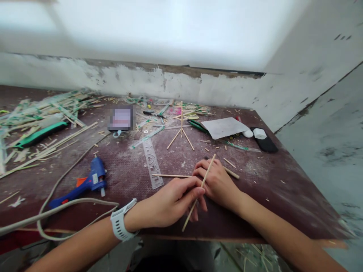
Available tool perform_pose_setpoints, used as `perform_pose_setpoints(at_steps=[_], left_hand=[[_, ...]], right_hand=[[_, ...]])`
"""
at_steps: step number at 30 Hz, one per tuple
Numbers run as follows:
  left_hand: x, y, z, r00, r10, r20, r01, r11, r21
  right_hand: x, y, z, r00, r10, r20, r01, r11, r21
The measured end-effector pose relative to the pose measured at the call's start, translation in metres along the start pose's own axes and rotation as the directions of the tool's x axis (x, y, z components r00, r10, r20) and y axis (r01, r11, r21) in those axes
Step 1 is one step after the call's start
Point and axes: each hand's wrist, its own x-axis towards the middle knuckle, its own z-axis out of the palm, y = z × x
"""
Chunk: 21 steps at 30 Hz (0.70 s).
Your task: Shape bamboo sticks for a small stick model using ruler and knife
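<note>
My left hand (176,200), with a pale watch on its wrist, pinches a thin wooden stick (198,192) between thumb and forefinger; the stick slants up to the right. Against it rests my right hand (218,181), fingers curled over the tabletop; a thicker stick (231,173) pokes out past it on the right. Whether the right fingers grip this stick is hidden. Another thin stick (171,175) lies to the left of the hands, its left end across a clear ruler (151,162). Beyond the hands stands a small frame of joined sticks (182,124) with splayed legs.
A blue glue gun (95,179) and its cable lie at the left. Behind are a green-black cutter (42,134), piled sticks (45,109) and a blurred phone (121,119). White paper (224,127), an earphone case (259,133) and a black object (268,144) are at right.
</note>
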Motion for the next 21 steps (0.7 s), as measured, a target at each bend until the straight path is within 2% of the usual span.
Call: perform_pose_setpoints(at_steps=[4,7,9,11,15,21], left_hand=[[-0.001,-0.005,0.002,1.0,0.006,-0.012,-0.006,1.0,-0.03],[-0.001,-0.009,0.003,0.999,-0.003,-0.048,0.001,0.999,-0.044],[0.0,-0.011,0.003,0.995,-0.03,-0.099,0.024,0.998,-0.058],[0.001,-0.013,0.003,0.985,-0.08,-0.152,0.069,0.995,-0.075],[0.005,-0.015,0.0,0.963,-0.153,-0.221,0.15,0.988,-0.033],[0.008,-0.012,-0.003,0.949,-0.147,-0.278,0.132,0.989,-0.072]], right_hand=[[-0.001,0.003,-0.004,1.0,-0.003,0.014,0.004,0.998,-0.065],[-0.005,0.021,-0.013,0.992,0.055,-0.109,-0.065,0.994,-0.09],[-0.008,0.039,-0.02,0.968,0.118,-0.222,-0.149,0.98,-0.131],[-0.01,0.058,-0.027,0.944,0.164,-0.288,-0.23,0.949,-0.216],[-0.013,0.078,-0.031,0.933,0.25,-0.257,-0.327,0.887,-0.325],[-0.01,0.055,-0.027,0.974,0.183,-0.134,-0.22,0.901,-0.374]])
